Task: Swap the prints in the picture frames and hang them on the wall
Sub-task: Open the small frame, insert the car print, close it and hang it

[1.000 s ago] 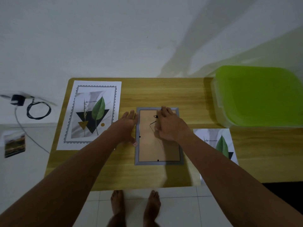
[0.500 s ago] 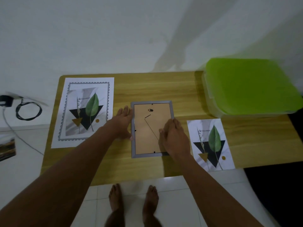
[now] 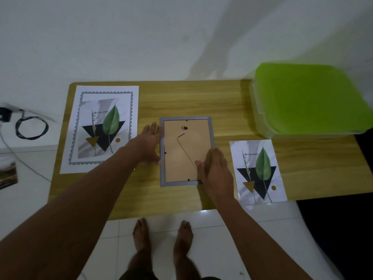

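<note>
Picture frame [image 3: 177,158] lies face down; left hand [image 3: 150,144] and right hand [image 3: 216,172] press its edges, fingers [image 3: 212,156] straight

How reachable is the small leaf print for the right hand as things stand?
Probably yes: the small leaf print lies flat on the table right beside the right hand, with nothing covering it.

Grey frame [image 3: 186,151] face-down, leaf prints [image 3: 101,128] flanking

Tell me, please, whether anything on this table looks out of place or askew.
The small leaf print lies right at the table's near edge, perhaps slightly over it, so it could slide off.
</note>
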